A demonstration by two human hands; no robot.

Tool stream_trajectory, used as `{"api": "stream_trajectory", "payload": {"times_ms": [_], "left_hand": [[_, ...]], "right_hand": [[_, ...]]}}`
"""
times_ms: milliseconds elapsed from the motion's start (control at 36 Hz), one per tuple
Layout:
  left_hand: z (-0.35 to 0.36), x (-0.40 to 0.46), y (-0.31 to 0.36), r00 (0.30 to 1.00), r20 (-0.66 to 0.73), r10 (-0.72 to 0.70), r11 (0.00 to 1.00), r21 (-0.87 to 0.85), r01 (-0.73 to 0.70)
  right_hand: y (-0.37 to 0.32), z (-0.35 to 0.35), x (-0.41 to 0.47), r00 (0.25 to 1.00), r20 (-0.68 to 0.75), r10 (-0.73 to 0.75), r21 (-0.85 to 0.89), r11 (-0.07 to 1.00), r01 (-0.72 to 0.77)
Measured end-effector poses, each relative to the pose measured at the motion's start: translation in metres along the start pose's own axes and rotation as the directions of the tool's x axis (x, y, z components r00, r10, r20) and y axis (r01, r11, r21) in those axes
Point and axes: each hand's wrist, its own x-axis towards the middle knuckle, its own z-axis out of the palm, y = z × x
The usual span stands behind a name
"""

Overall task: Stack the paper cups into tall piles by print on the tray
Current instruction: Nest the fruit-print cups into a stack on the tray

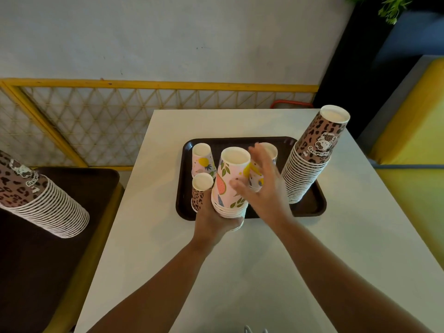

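Near the front rim of the dark brown plastic tray [312, 207], on the white bench [240, 272], the left hand [213, 222] has its grip closed round the base of a short stack of upturned pink fruit-print paper cups [231, 183]. Just right of it, the right hand [262, 186] hovers with fingers spread, its grip loose and holding nothing, close against the stack's side. Touching the stack's left side stands a single upturned leopard-print paper cup [200, 191]. Farther back sit two more fruit-print cups: one at far left [203, 159], one partly hidden behind the right hand [270, 150]. At the tray's right edge rises a tall leopard-print pile [310, 159], leaning right.

The fruit pile seems to be mid-build. Next, the free hand likely needs to reach a loose fruit cup and drop it squarely over the stack's top.
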Motion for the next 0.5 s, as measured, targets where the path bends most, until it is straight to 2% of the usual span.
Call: {"api": "stream_trajectory", "payload": {"times_ms": [111,250,500], "left_hand": [[0.001,0.000,0.002,1.000,0.018,0.016,0.999,0.038,-0.017],[0.002,0.001,0.000,0.999,0.015,0.041,0.995,0.091,-0.042],[-0.001,-0.003,0.004,0.997,-0.007,0.076,0.995,0.065,-0.076]], "right_hand": [[-0.003,0.013,-0.008,0.997,0.073,0.037,0.038,0.998,-0.040],[-0.004,0.017,-0.008,0.999,0.027,0.044,0.038,0.998,-0.045],[-0.011,0.008,-0.001,0.998,-0.046,0.050,0.041,0.998,-0.048]]}}
